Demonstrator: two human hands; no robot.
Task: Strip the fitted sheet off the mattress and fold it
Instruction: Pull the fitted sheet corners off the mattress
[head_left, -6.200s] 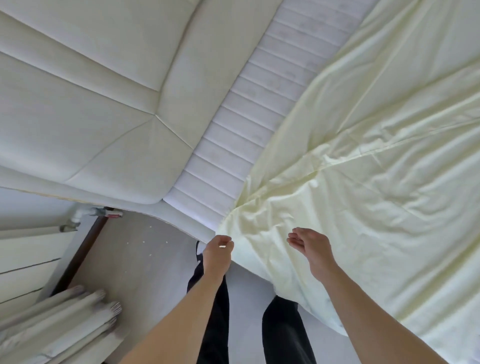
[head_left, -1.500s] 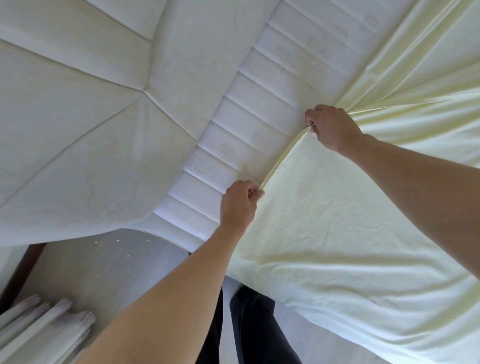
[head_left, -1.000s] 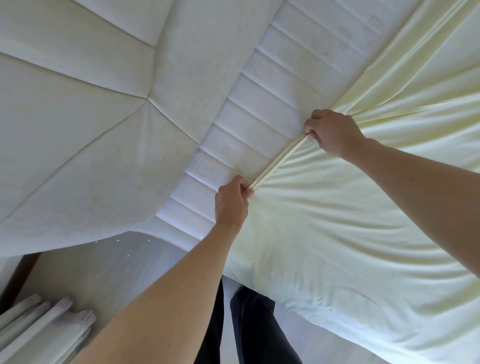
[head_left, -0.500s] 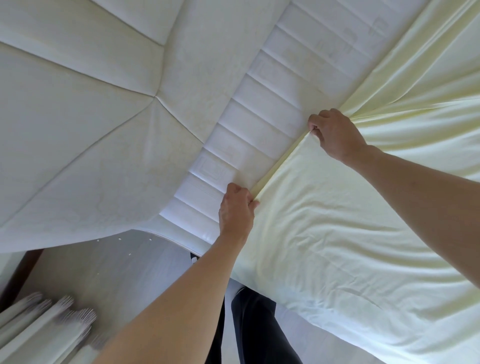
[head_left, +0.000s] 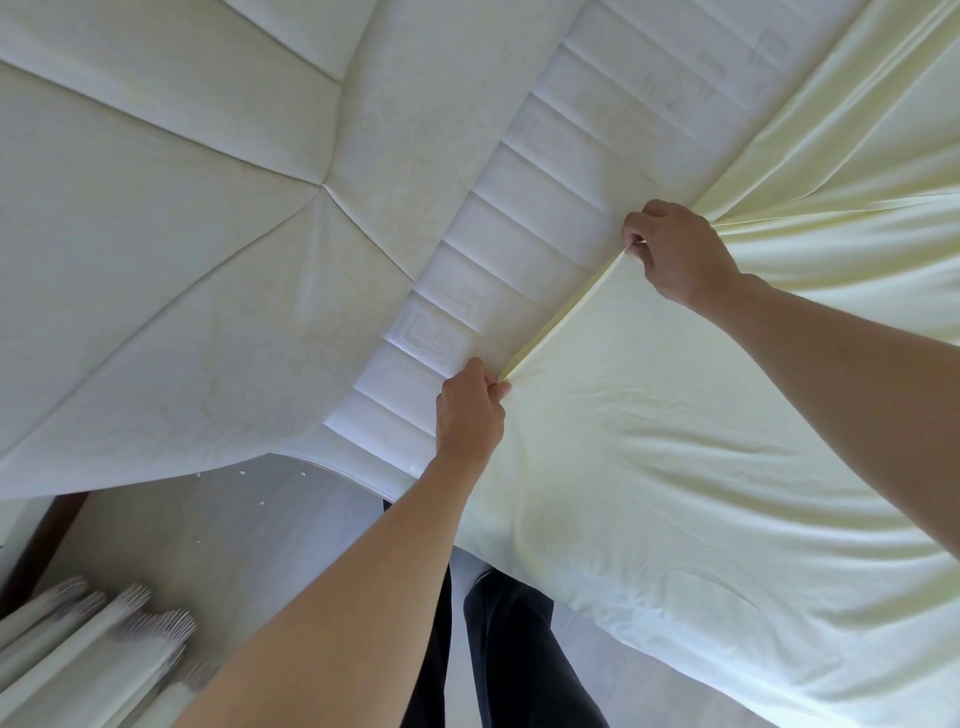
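No legible text — only faint, perhaps quilted, motifs on the mattress (head_left: 519, 244).

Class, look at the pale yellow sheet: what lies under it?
Beside the sheet, bare quilted mattress shows, running under its edge held by the left hand and right hand. Whatever lies beneath the sheet is covered.

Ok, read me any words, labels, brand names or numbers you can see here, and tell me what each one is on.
No readable text anywhere in view.
Mattress: stitched angular shapes on its quilted side band, possibly a logo; not legible as letters.
Sheet: plain pale yellow, no label or tag showing.
Headboard: no writing.
Curtain: no writing.
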